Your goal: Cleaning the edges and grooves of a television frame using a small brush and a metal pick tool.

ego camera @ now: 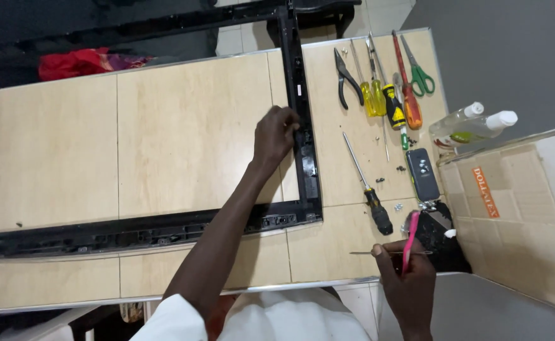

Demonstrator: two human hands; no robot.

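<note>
A large black rectangular frame [163, 228] lies flat on a beige tiled table [182, 132]. My left hand [276, 134] reaches across and grips the frame's right side rail [297, 88] about halfway along it. My right hand [405, 273] hovers near the table's front right corner and holds a thin screwdriver with a pink handle [409, 239], its metal shaft pointing left. A black-handled screwdriver [368, 188] lies on the table between the two hands.
Pliers [345, 77], yellow and red screwdrivers [386, 95] and green scissors [419, 71] lie at the back right. A black remote [422, 174], small loose screws [401, 168], two clear bottles [472, 124], and a red cloth [78, 62] at the far left.
</note>
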